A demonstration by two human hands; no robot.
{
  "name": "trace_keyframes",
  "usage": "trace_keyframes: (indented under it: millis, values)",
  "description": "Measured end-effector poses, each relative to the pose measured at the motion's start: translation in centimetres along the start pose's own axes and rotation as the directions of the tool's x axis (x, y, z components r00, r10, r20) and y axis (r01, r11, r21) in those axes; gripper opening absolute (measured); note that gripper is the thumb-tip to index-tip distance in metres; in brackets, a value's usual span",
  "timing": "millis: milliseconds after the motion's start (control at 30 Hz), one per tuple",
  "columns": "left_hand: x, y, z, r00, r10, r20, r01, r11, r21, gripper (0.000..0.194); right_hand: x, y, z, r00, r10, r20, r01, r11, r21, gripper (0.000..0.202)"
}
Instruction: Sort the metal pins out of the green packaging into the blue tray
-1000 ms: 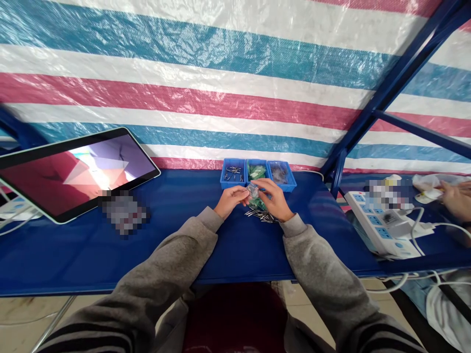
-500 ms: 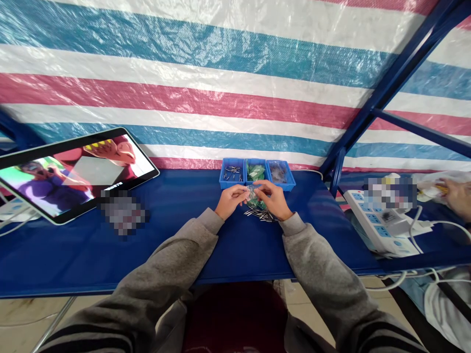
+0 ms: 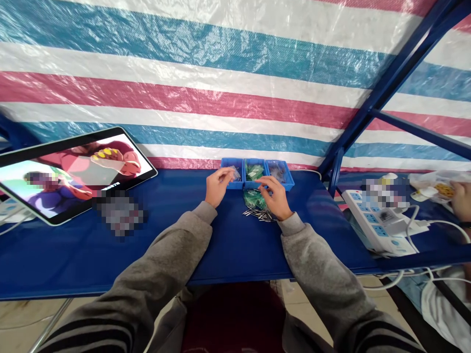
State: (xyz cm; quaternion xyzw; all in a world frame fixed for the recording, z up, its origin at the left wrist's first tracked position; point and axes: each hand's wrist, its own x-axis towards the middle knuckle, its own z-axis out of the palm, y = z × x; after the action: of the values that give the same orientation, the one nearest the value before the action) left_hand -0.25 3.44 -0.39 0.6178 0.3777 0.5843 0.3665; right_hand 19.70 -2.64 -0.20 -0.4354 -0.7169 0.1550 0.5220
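My left hand (image 3: 216,187) is closed in a pinch on a small clear plastic bag (image 3: 236,173), at the front of the left blue bin (image 3: 227,161). What the bag holds is too small to make out. Over the table, my right hand (image 3: 276,197) has its thumb and fingers apart with nothing visible between them. Beside it lie green plastic bags (image 3: 253,198) and a heap of thin metal pieces (image 3: 257,214). The middle bin holds more green bags (image 3: 254,171); clear bags (image 3: 278,172) fill the right one.
A tablet (image 3: 79,171) leans at the left, near a blurred-out item (image 3: 122,214). To the right are a white power strip (image 3: 373,223) with cables and a blue frame post (image 3: 335,169). Another person's hand (image 3: 461,201) is by a plastic bag (image 3: 434,186) at the far right.
My hands have parted. The left one has moved left and slightly away to the left bin with the clear bag; the right has stayed near its place, its fingers now apart.
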Motion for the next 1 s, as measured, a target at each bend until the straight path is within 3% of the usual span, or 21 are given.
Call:
trace_keyframes:
  millis: [67, 167, 267, 333, 433, 533, 600, 667, 733, 800, 867, 933, 1000]
  values:
    - [0.5, 0.0, -0.4, 1.000, 0.007, 0.023, -0.007, 1.000, 0.003, 0.032, 0.0, 0.0, 0.0, 1.000, 0.019, -0.004, -0.019, 1.000, -0.011, 0.022]
    - [0.1, 0.3, -0.7, 0.978, 0.025, 0.208, -0.029, 0.999, 0.016, 0.032, 0.1, 0.2, 0.2, 0.991, 0.132, -0.003, -0.132, 0.990, 0.054, 0.025]
    - [-0.9, 1.1, -0.9, 0.893, 0.062, 0.445, -0.092, 0.995, 0.044, 0.030, 0.2, 0.5, 0.2, 0.944, 0.305, 0.128, -0.326, 0.922, 0.208, 0.037]
    - [-1.4, 1.6, -1.0, 0.838, 0.090, 0.538, -0.149, 0.987, 0.067, 0.029, 0.4, 0.4, 0.1, 0.907, 0.338, 0.254, -0.402, 0.875, 0.270, 0.040]
    - [-1.9, 2.0, -1.1, 0.807, 0.092, 0.584, -0.201, 0.972, 0.125, 0.029, 0.5, 0.1, -0.1, 0.872, 0.314, 0.377, -0.433, 0.854, 0.289, 0.031]
    - [-2.2, 1.8, -0.9, 0.856, 0.071, 0.512, -0.192, 0.963, 0.187, 0.037, 0.6, 0.0, -0.4, 0.845, 0.331, 0.419, -0.478, 0.818, 0.318, 0.030]
    - [-2.4, 1.5, -0.7, 0.906, 0.066, 0.418, -0.166, 0.964, 0.209, 0.039, 0.7, 0.2, -0.7, 0.863, 0.390, 0.323, -0.496, 0.776, 0.390, 0.029]
    - [-2.5, 1.3, -0.6, 0.933, 0.064, 0.354, -0.151, 0.963, 0.224, 0.036, 1.0, 0.6, -1.2, 0.866, 0.489, 0.102, -0.470, 0.729, 0.497, 0.029]
    - [-2.6, 1.2, -0.4, 0.930, 0.068, 0.362, -0.169, 0.952, 0.254, 0.032, 1.2, 1.0, -1.7, 0.786, 0.606, -0.120, -0.432, 0.678, 0.595, 0.028]
    - [-2.8, 1.3, -0.3, 0.894, 0.074, 0.441, -0.227, 0.926, 0.303, 0.030, 1.4, 1.4, -2.2, 0.700, 0.693, -0.172, -0.451, 0.616, 0.646, 0.029]
    - [-3.1, 1.2, -0.2, 0.830, 0.078, 0.552, -0.316, 0.882, 0.350, 0.029, 1.4, 1.7, -2.5, 0.661, 0.730, -0.173, -0.498, 0.600, 0.625, 0.031]
    - [-3.4, 1.0, -0.1, 0.759, 0.072, 0.647, -0.408, 0.827, 0.387, 0.028, 1.3, 1.9, -2.6, 0.689, 0.699, -0.192, -0.539, 0.671, 0.510, 0.030]
    - [-3.8, 0.6, 0.1, 0.712, 0.058, 0.700, -0.475, 0.773, 0.419, 0.027, 1.1, 1.9, -2.4, 0.793, 0.579, -0.189, -0.514, 0.803, 0.303, 0.023]
